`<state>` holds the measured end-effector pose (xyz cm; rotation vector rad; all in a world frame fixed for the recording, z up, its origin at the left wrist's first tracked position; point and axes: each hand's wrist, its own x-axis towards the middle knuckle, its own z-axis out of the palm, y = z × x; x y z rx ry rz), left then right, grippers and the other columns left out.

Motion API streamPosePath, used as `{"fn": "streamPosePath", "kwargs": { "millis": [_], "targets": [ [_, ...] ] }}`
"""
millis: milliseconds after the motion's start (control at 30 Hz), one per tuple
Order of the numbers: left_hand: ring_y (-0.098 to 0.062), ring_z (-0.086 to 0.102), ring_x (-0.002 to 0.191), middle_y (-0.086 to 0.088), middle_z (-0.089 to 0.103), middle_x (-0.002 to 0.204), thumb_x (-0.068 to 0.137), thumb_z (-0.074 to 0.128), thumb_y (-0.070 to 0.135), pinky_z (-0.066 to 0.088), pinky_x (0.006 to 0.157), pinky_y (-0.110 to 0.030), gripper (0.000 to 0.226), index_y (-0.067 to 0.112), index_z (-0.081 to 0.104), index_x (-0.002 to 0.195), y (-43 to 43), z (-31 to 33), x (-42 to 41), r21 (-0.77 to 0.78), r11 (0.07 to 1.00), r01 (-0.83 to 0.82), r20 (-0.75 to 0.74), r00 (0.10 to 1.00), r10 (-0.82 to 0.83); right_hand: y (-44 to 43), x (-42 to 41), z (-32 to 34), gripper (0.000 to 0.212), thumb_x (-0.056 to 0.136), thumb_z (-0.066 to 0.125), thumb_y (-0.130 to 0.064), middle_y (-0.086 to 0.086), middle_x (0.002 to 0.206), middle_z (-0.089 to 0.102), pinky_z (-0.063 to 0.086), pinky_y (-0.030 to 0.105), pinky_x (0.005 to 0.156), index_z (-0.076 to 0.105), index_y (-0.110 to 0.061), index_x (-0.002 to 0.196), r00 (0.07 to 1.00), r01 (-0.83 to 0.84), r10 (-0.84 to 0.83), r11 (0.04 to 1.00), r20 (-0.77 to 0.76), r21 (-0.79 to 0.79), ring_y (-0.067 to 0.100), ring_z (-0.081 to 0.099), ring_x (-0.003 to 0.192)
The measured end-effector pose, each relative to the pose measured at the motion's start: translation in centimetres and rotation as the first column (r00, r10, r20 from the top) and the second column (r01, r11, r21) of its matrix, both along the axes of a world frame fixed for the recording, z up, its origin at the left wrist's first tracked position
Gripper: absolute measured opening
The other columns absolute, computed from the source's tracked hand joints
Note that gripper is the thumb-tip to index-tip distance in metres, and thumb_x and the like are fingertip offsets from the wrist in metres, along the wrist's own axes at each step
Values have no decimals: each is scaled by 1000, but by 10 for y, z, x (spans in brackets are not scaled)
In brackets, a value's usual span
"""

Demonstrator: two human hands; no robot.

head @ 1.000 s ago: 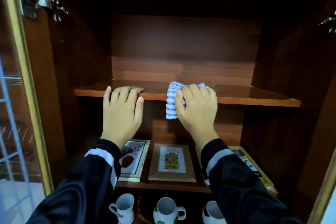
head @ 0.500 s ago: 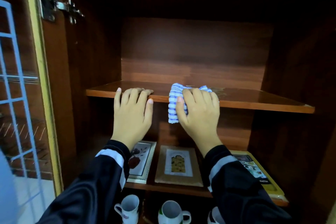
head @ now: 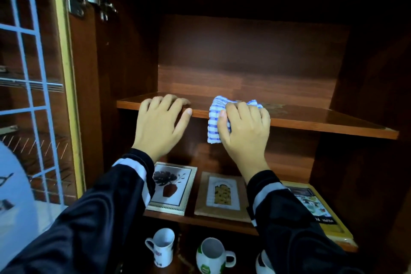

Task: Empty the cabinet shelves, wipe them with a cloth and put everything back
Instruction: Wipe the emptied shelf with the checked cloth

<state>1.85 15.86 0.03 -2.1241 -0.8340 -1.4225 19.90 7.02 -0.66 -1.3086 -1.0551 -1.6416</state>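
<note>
Cabinet: dark brown wood cabinet (head: 244, 55), open at the front and very dark near the top.
Cloth: blue and white striped cloth (head: 214, 122) lies bunched on the front edge of the top shelf, near the middle. One end hangs down over the edge.
Right hand: right hand (head: 244, 135) grips the cloth. Its fingers curl over the top of the cloth and its thumb presses the hanging part from the side.
Left hand: left hand (head: 159, 127) holds nothing. It lies flat on the shelf edge just beside the cloth, not touching it, with the fingertips on top and the thumb along the front.
Top shelf: shiny brown wooden top shelf (head: 322, 118) has only the cloth and the hands on it. Some pale marks show just to the right of the cloth.
Sleeves: both arms wear dark sleeves with a white stripe near the wrist.
Middle shelf: brown wooden middle shelf (head: 200, 220) holds three flat things in a row: a white framed picture of a dark plant (head: 171, 187), a brown framed picture with a yellow middle (head: 222, 196) and a yellow-edged flat box (head: 318, 209), partly hidden by the right arm.
Bottom: a white mug with small marks (head: 161, 247) and a white and green mug (head: 211, 256) stand upright, a little apart. A third white cup (head: 263, 262) is mostly hidden.
Door: glass door with white bars (head: 33, 95) stands open on the left, with a silver metal hinge (head: 93, 2) near its top.
</note>
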Motion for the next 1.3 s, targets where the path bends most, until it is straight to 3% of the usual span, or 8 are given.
{"fn": "streamPosePath", "kwargs": {
  "millis": [67,167,267,467,667,967,1100,1300],
  "targets": [
    [-25,55,111,-1,62,118,100,36,50,31,102,-40,41,26,65,118,5,-6,-6,-46,998,-43,31,999,44,-5,8,1,31,97,45,-28,4,76,58,41,39,75,64,-12,79,1000,9,-9,1000,14,14,27,51,68],
    [-26,49,124,-4,58,125,100,36,45,21,115,-46,42,25,59,128,11,-15,-18,-66,997,-28,14,999,29,1,1,0,28,94,46,-24,5,71,53,39,40,76,60,-10,74,993,29,-20,996,-114,84,28,48,67],
    [-25,44,132,-4,54,131,101,34,42,18,117,-48,45,25,51,139,12,-16,-27,-59,998,-10,-44,999,8,15,-18,0,24,91,50,-22,5,71,52,37,39,77,60,-10,73,981,34,-15,995,-195,97,27,47,68],
    [-27,23,149,-3,30,160,101,34,41,11,118,-52,55,37,27,155,12,-27,-41,-57,996,-69,-101,993,63,22,-33,-3,28,96,45,-29,4,78,57,40,40,82,61,-13,80,993,54,-57,998,-99,-25,25,50,73],
    [-28,18,151,-3,22,164,101,34,40,6,120,-54,54,37,30,155,10,-29,-55,38,994,-104,-166,980,108,33,-55,-2,26,94,45,-26,7,79,55,38,43,88,59,-10,79,968,29,-34,999,-249,-23,29,52,76],
    [-30,15,152,-7,25,163,98,46,33,0,121,-53,43,24,55,139,-1,-22,-94,234,915,-330,65,944,324,48,-76,-4,25,98,45,-30,4,86,58,38,42,89,60,-13,87,987,-22,0,990,-161,-137,26,52,80],
    [-35,8,152,-13,16,165,97,46,32,-1,122,-52,50,21,48,145,-1,-22,-109,160,873,-460,158,885,437,52,-87,-3,24,98,45,-30,5,88,57,34,42,92,59,-13,89,978,-41,8,988,-210,-151,26,52,83],
    [-40,1,152,-25,4,163,99,42,24,-1,124,-49,61,10,25,156,2,-28,-114,150,839,-524,115,852,511,78,-118,0,24,98,45,-30,3,92,60,32,42,92,62,-14,95,987,-69,31,968,-157,-239,26,54,86]
  ]
}}
